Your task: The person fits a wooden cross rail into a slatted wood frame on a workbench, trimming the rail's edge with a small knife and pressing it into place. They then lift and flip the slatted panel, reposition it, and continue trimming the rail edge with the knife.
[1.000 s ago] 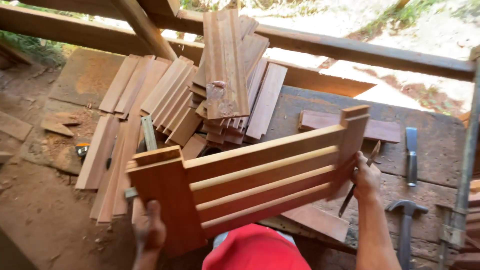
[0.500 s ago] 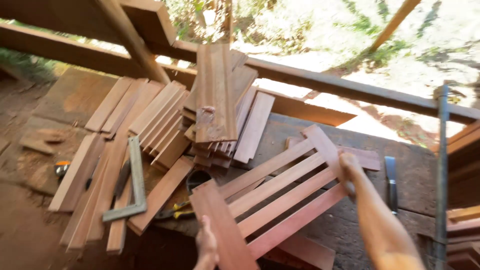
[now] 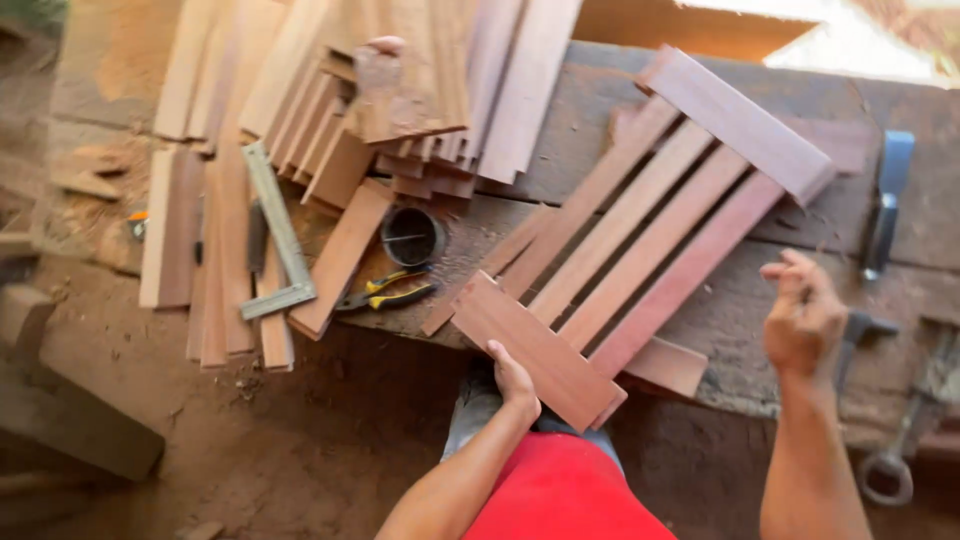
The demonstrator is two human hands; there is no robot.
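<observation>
Slatted wooden frame point(image 3: 640, 230): reddish-brown, 4 parallel slats joined to 2 end boards. It lies flat and diagonal on the workbench, near end board overhanging the bench edge, far end board up right.
</observation>
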